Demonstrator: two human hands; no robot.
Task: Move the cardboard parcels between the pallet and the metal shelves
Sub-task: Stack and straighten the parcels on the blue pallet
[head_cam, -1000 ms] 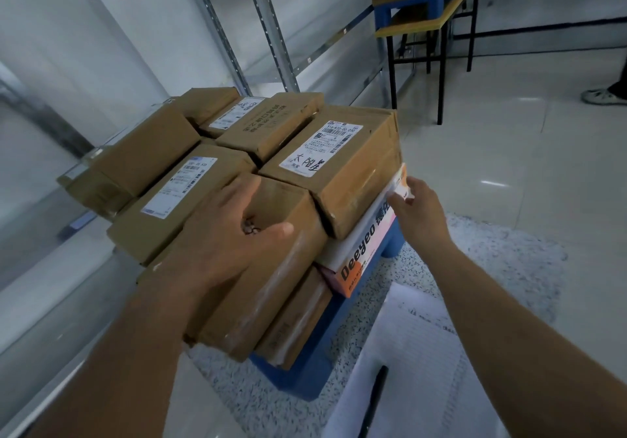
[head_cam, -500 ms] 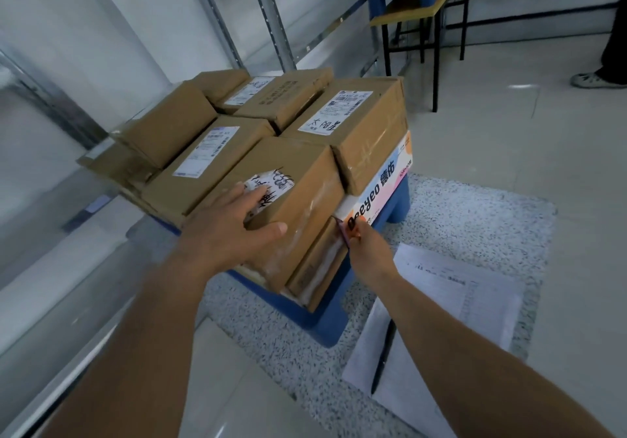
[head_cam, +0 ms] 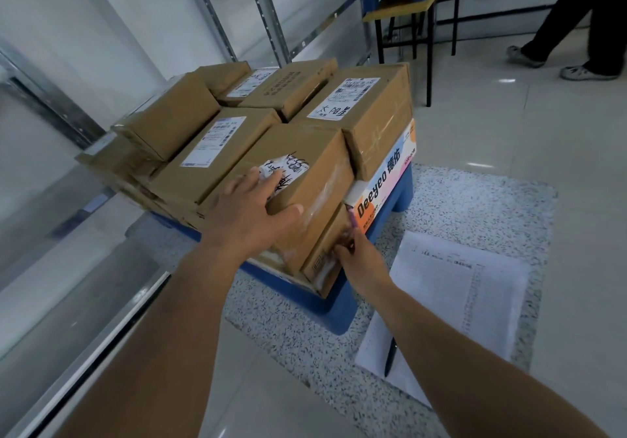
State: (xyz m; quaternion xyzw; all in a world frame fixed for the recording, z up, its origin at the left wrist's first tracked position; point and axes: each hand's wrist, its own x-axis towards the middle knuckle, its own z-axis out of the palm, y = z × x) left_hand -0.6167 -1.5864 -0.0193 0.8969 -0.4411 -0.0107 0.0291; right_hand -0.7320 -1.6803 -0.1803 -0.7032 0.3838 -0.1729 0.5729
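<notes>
Item: near parcel [head_cam: 298,186], scribbled label, top tier of the stack on the blue pallet [head_cam: 339,308], beside the metal shelves [head_cam: 261,16]. Since a second ago it has settled level from a tilt. Left hand [head_cam: 251,213] rests flat on top, fingers straight. Right hand [head_cam: 356,257] has dropped to the lower box [head_cam: 325,251]; its grip cannot be told. Lift probably pending.

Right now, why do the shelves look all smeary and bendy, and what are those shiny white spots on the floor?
Head view: the metal shelves on the left are blurred and their posts lean, since the wide lens bends the edges. The white spots on the floor are glare from lamps. The parcel under the left hand looks sharp, and so does the right hand.
</notes>
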